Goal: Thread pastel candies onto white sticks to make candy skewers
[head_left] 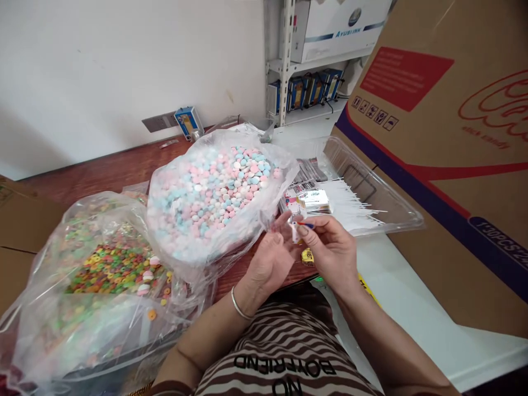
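One coloured piece (304, 224): right hand (333, 250), fingers pinching
Left hand (270, 261): fingers' hold unclear
Desk (236, 270): a slack pinch could drop it here

We are seeing a reddish-brown tabletop (111, 162) bearing a bag of pastel candies (210, 203) and a small blue box (187, 122). On the white tabletop (402, 294), a clear tray (406, 224) and a large cardboard box (445, 137) are resting; a white shelf (322, 64) is holding a printed carton (330, 47).
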`<state>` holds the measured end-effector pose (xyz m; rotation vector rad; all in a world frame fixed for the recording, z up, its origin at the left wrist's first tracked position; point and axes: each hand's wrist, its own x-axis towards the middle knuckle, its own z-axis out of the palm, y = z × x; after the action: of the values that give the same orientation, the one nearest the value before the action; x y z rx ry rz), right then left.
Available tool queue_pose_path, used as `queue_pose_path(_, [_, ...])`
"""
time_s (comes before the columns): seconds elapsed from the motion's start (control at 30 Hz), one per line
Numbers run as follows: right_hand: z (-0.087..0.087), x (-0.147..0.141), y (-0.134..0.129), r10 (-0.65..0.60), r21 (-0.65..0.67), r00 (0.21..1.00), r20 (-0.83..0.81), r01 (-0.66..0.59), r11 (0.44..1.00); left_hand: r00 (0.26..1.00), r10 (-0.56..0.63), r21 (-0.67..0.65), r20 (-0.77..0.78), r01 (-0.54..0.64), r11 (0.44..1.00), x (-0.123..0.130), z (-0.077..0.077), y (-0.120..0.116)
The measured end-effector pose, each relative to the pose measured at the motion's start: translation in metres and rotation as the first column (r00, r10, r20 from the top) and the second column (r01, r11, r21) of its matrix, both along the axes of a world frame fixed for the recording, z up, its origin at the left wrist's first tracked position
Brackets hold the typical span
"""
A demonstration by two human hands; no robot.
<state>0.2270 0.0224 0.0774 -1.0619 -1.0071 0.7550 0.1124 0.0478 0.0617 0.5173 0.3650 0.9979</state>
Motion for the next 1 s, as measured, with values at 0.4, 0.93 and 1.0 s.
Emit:
queue_pose_path(0.4, [-0.04, -0.046, 0.011, 0.252, -0.177, 0.966, 0.055, -0.239, 0.955, 0.817, 0.469, 0.004, -0.335, -0.497, 0.868, -0.055, -0.031, -0.006])
queue_pose_path(0.93, [0.016, 0.117, 0.094, -0.161, -0.24, 0.596, 0.786, 0.535, 0.81, 0.778, 0.184, 0.198, -0.601, -0.078, 0.977, -0.099, -0.034, -0.008])
queue_pose_path(1.0, [0.021, 0.14, 0.101, -0.041, -0.189, 0.333, 0.942, 0.628, 0.755, 0.763, 0.161, 0.198, -0.626, -0.045, 0.979, -0.095, -0.036, -0.004])
